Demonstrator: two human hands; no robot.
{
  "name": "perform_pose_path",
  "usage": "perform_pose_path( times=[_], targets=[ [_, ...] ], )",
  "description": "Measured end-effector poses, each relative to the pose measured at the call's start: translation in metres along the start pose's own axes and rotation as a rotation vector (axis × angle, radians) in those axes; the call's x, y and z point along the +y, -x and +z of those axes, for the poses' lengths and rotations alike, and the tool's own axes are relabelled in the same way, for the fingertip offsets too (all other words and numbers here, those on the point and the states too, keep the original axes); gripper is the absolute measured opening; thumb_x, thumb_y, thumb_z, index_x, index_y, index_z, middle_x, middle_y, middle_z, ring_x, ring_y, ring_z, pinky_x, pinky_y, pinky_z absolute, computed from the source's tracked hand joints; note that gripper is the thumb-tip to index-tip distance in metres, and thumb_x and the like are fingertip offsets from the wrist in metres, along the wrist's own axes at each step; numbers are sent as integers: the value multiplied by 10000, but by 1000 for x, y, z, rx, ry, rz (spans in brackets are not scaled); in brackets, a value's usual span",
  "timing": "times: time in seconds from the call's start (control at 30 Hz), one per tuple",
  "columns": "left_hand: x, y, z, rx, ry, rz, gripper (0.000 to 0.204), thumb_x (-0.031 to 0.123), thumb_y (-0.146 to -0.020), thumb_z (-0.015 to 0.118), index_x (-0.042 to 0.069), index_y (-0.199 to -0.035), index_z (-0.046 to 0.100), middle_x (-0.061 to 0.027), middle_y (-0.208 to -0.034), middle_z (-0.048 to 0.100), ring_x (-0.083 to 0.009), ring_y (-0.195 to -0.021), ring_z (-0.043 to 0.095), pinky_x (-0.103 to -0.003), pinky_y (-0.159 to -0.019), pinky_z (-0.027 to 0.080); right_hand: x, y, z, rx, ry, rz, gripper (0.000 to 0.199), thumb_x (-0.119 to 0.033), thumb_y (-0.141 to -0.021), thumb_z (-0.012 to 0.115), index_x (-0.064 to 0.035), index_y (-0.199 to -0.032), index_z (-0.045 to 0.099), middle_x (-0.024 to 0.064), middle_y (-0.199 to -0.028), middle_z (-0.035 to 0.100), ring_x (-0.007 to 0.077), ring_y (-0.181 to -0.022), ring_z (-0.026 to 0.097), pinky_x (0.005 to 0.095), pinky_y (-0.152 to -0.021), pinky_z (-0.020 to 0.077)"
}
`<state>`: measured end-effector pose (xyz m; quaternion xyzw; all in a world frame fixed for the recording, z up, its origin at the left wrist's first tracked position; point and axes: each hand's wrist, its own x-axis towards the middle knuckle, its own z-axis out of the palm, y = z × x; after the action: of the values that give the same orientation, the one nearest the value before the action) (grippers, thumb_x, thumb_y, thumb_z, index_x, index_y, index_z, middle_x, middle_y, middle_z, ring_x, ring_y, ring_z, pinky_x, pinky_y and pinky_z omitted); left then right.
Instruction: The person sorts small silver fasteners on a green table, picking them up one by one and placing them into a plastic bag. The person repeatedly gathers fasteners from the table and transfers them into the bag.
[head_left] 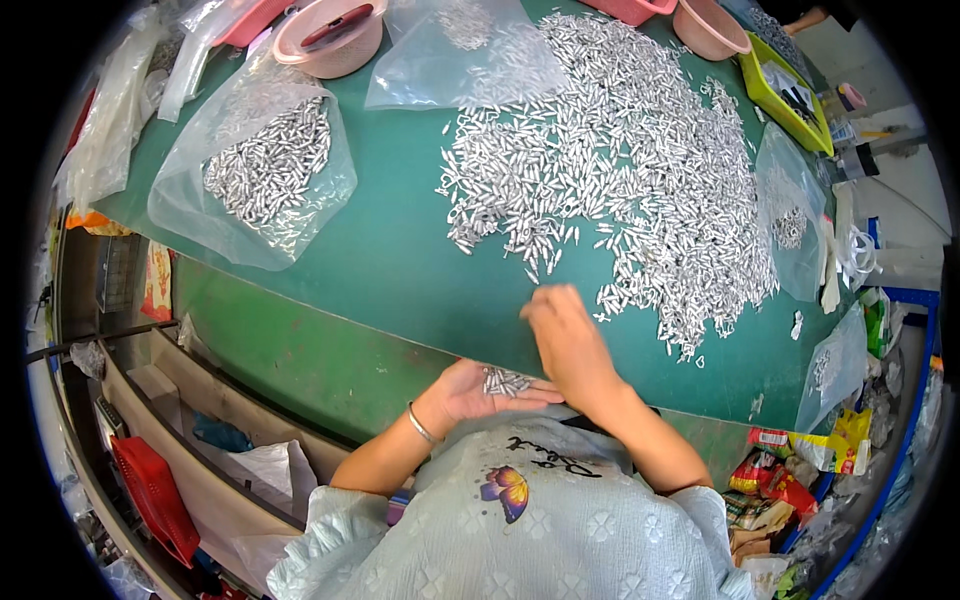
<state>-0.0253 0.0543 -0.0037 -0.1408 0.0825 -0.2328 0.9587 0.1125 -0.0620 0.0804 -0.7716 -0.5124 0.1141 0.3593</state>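
Observation:
At the front edge of the green table [400, 235], my left hand [462, 391] lies palm up, with a small heap of silver, tapered metal pieces [504, 382] resting in the palm and on the fingers. Just above its fingertips, over the table, my right hand [568, 335] is turned back up with the fingers curled down. Its fingertips are partly hidden, so I cannot make out what they hold, if anything. Beyond it spreads a large loose pile of the same kind of pieces [640, 150], a few strays lying close to the right hand.
A clear plastic bag [180, 210] with many pieces lies at left, another bag [400, 75] farther back. Pink baskets [335, 55] and a lime-green tray [785, 100] stand along the far side. Small bags [835, 365] lie at right. Below left is an open drawer [215, 440].

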Motion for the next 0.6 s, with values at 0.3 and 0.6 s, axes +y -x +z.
perform_pose_path(
  times=[0.3, 0.6],
  targets=[
    [-6, 2, -1, 64, 216, 8, 553, 240, -1034, 311, -170, -1406, 301, -408, -1396, 383, -495, -1301, 438, -535, -1082, 422, -11, -25, -15, 180, 160, 62, 362, -71, -810, 712, 6, -1132, 567, 163, -1098, 559, 347, -932, 539, 427, -828, 444],
    [-9, -5, 26, 450, -242, 46, 562, 202, -1022, 348, -243, -1359, 287, -456, -1392, 331, -501, -1321, 408, -516, -1103, 404, 10, -25, 4, 76, 278, 113, 224, -66, -857, 658, 4, -1035, 542, 167, -1023, 509, 356, -920, 552, 425, -766, 470]
  ],
)
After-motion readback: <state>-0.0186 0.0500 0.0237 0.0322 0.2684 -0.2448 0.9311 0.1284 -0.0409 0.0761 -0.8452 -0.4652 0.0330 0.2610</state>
